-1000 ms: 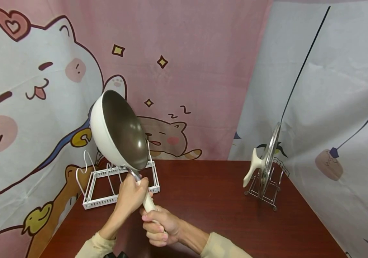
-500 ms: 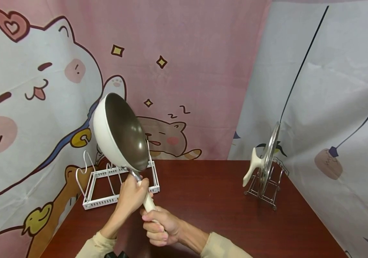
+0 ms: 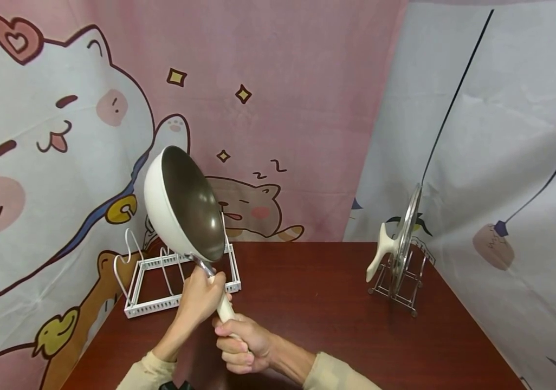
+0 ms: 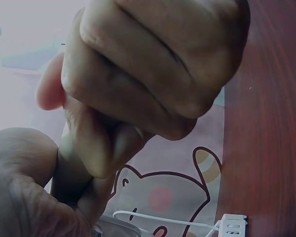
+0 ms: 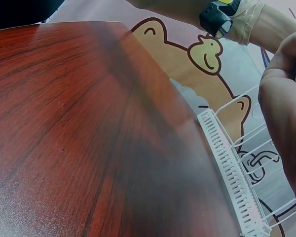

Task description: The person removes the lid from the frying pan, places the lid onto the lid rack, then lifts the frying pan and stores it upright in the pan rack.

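A deep white wok (image 3: 153,200) with a dark inside is held up in the air, tilted, its open side facing right in the head view. My left hand (image 3: 201,298) grips the cream handle (image 3: 225,309) close to the metal neck. Lower down, near the handle's end, my right hand (image 3: 244,344) is wrapped around it. In the left wrist view, the right hand's curled fingers (image 4: 153,69) cover most of the handle. Behind and below the wok stands a white wire rack (image 3: 153,307), partly hidden by the wok and the left arm.
At the right of the brown table (image 3: 317,314), a glass lid (image 3: 407,238) with a cream handle stands upright in a small metal wire stand (image 3: 405,300). A printed cartoon curtain (image 3: 302,108) hangs behind the table and along its sides.
The wok's bowl has dipped slightly down and to the right. Both hands keep the same hold on the handle. The rack and lid stay in place.
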Tool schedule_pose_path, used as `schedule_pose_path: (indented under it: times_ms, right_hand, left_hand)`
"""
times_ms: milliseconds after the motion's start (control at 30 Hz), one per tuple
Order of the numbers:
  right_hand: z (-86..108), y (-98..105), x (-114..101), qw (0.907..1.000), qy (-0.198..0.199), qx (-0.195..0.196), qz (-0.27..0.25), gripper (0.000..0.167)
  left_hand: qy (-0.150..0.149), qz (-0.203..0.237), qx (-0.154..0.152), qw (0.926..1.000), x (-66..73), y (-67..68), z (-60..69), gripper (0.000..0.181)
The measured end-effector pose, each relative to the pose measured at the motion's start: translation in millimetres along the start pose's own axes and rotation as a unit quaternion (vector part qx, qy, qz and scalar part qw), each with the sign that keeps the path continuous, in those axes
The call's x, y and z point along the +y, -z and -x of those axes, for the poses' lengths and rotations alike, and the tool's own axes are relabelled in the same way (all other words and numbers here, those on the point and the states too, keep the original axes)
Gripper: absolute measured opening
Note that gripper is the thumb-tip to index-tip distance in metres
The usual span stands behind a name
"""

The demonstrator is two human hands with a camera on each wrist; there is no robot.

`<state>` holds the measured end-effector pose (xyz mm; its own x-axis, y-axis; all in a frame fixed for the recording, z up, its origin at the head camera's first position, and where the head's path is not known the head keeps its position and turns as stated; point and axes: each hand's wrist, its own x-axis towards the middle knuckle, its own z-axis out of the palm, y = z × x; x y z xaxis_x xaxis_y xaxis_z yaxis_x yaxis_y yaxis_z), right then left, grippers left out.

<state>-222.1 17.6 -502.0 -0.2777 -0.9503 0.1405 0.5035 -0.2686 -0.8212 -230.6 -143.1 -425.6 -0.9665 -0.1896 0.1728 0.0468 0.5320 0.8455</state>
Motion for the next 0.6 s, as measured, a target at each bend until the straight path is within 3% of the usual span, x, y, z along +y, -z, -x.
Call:
schedule_pose_path:
  times_ms: [600]
  right_hand:
    - [0.6,5.7,6.0,1.0,-0.002,-0.002,-0.004,0.03]
  left_hand:
    - [-0.001,-0.008,-0.002,1.0,-10.2,-5.3,-2.5,0.026]
